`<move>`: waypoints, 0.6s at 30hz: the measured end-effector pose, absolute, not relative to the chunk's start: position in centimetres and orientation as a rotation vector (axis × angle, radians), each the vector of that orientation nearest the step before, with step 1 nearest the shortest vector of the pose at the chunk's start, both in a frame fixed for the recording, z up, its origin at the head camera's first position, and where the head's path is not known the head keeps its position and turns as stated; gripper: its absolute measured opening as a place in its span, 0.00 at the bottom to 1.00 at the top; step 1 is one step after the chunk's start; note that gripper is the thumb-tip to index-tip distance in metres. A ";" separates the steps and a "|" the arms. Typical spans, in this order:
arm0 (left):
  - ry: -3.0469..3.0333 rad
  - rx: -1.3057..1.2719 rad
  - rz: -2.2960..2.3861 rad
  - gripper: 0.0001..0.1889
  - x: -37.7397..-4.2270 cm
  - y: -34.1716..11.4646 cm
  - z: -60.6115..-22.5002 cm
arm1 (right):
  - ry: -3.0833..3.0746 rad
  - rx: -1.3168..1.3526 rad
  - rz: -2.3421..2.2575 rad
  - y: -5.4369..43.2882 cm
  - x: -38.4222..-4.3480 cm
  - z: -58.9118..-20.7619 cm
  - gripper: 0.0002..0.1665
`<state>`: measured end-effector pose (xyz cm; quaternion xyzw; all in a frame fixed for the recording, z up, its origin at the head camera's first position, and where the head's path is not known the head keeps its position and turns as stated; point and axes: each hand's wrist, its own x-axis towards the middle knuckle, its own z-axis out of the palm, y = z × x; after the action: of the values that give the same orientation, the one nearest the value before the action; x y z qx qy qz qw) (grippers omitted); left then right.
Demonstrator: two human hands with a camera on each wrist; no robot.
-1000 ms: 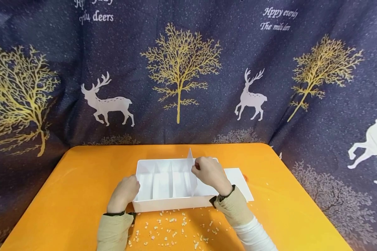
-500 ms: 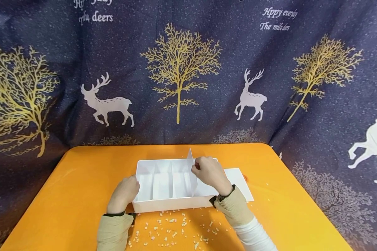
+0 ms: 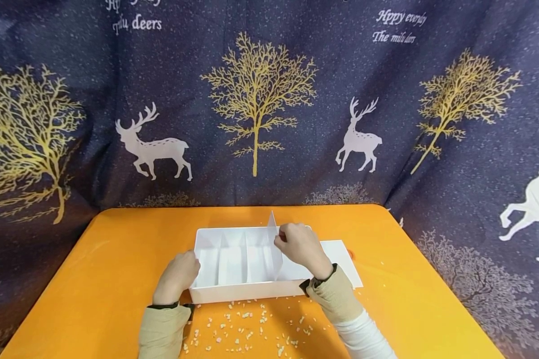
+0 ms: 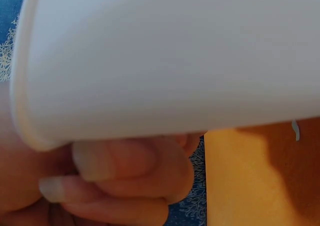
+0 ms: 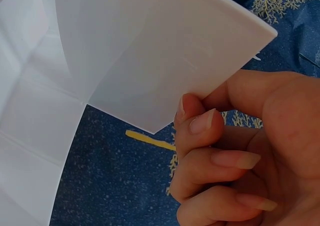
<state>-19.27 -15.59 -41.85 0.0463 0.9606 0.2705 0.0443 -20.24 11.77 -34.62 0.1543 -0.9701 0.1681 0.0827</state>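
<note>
Box [image 3: 235,293] of white plastic, long, rectangular and open-topped, lies on the orange-covered table [image 3: 117,259] in the head view; two white partitions [image 3: 247,257] cross its left part; a thin, flat, milky-white plastic panel [image 3: 275,249] stands on edge across its right part, far end above the rim; the left hand [image 3: 177,274] holds the box's left end; the right hand [image 3: 301,244] pinches the panel; a flat white sheet [image 3: 343,262] lies just right of the box, pale scattered crumbs [image 3: 247,314] on its near side.

In the left wrist view, the fingers [image 4: 140,171] curl closely against the box's end, by the rim; the thumb is unclear.

In the right wrist view, fingertips meet at the panel's edge near a corner, the other fingers folded and holding nothing; the panel looks light, smooth and springy, likely to bow or slip; a grip midway along its upper edge would probably steer it straighter; the box seems light enough to slide, so bracing its stiffer end wall suits.
</note>
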 end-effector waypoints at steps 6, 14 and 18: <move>2.930 0.144 0.837 0.15 -19.3 -15.6 -42.0 | -2.876 0.472 0.495 11.9 -20.2 -34.7 0.25; 2.931 0.149 0.841 0.15 -19.3 -15.6 -42.0 | -2.864 0.476 0.500 11.9 -20.3 -34.6 0.25; 2.933 0.150 0.841 0.15 -19.3 -15.6 -42.0 | -2.864 0.469 0.507 11.9 -20.3 -34.5 0.25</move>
<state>-19.34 -15.64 -41.97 0.0489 0.9592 0.2750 0.0433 -20.31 11.90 -34.52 0.1585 -0.9675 0.1712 0.0977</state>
